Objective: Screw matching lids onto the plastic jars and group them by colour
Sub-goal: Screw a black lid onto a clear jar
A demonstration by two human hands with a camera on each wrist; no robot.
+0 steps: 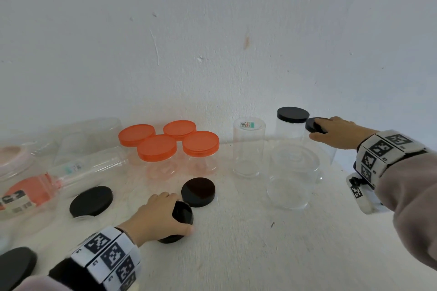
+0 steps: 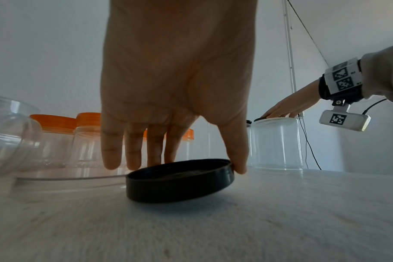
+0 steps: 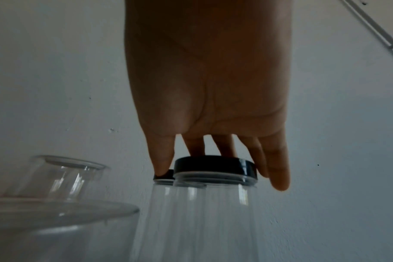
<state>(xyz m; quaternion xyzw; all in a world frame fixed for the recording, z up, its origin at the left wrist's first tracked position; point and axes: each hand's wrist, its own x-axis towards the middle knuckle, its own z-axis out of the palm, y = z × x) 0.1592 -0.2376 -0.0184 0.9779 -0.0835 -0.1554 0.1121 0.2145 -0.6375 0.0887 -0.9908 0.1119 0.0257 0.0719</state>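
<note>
Watching white table [image 1: 272,255] first: four orange-lidded jars [image 1: 157,149] clustered at its back, by wall. My right hand [image 1: 340,132] right of cluster, fingers curled over black lid [image 3: 215,167] seated on clear jar [image 3: 204,221]. My left hand [image 1: 153,215] nearer than cluster, pinching tilted loose black lid [image 2: 180,180], one edge on table.
</note>
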